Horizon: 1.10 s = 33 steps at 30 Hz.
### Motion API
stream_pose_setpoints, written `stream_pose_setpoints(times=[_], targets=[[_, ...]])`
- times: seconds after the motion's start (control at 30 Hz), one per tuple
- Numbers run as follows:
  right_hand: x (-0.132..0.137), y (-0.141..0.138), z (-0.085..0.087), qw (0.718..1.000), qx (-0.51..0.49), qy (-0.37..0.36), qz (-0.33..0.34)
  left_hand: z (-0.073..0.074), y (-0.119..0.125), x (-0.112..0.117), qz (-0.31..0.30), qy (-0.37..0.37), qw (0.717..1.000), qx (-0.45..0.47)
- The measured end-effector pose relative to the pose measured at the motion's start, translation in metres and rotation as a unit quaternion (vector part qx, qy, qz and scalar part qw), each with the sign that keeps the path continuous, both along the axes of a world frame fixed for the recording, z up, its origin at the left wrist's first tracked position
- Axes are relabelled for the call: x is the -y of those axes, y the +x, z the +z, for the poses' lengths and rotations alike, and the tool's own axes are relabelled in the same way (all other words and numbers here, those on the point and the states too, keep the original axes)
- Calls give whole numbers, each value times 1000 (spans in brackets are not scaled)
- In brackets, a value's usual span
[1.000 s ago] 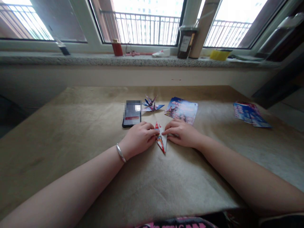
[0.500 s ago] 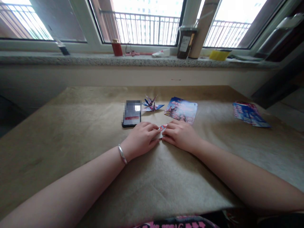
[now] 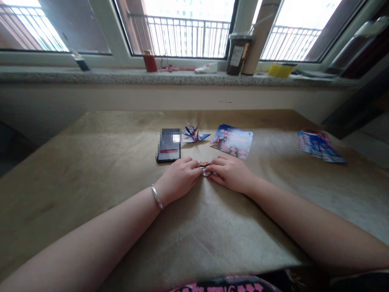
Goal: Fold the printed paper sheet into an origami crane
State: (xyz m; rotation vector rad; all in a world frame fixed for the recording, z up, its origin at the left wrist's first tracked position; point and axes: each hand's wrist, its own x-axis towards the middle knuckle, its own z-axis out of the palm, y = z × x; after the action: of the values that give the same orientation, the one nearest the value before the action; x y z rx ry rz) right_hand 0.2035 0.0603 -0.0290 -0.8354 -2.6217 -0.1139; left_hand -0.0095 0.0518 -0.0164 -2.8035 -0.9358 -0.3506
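Note:
A small piece of folded origami paper (image 3: 204, 164), white with a red, yellow and green pattern, lies between my hands at the middle of the table. My left hand (image 3: 182, 174) has its fingers closed on the paper's left side. From the other side, the fingers of my right hand (image 3: 230, 173) pinch its right part. Much of the paper is hidden under the fingertips. Just beyond it stands a folded paper crane (image 3: 195, 134) in blue, white and pink. A phone (image 3: 169, 148) lies behind my left hand.
A stack of printed paper sheets (image 3: 232, 140) lies behind my right hand. More blue printed packets (image 3: 321, 146) are fanned out at the far right of the brown-covered table (image 3: 91, 170). On the windowsill (image 3: 188, 80) stand a dark container (image 3: 237, 54) and a red spool (image 3: 150, 61).
The folded paper has changed shape between my fingers, showing more of its coloured pattern and less white. Both hands have shifted only slightly.

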Motion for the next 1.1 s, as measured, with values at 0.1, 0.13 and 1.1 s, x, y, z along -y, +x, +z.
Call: stream_pose_setpoints(times=[0.1, 0.13, 1.1], targets=[[0, 0, -1, 1000, -6, 8, 5, 0, 1, 1, 4, 5, 1000, -3], [0, 0, -1, 1000, -9, 11, 9, 0, 1, 1, 6, 9, 1000, -6], [4, -2, -3, 1000, 17, 20, 2, 1, -1, 4, 15, -10, 1000, -7]])
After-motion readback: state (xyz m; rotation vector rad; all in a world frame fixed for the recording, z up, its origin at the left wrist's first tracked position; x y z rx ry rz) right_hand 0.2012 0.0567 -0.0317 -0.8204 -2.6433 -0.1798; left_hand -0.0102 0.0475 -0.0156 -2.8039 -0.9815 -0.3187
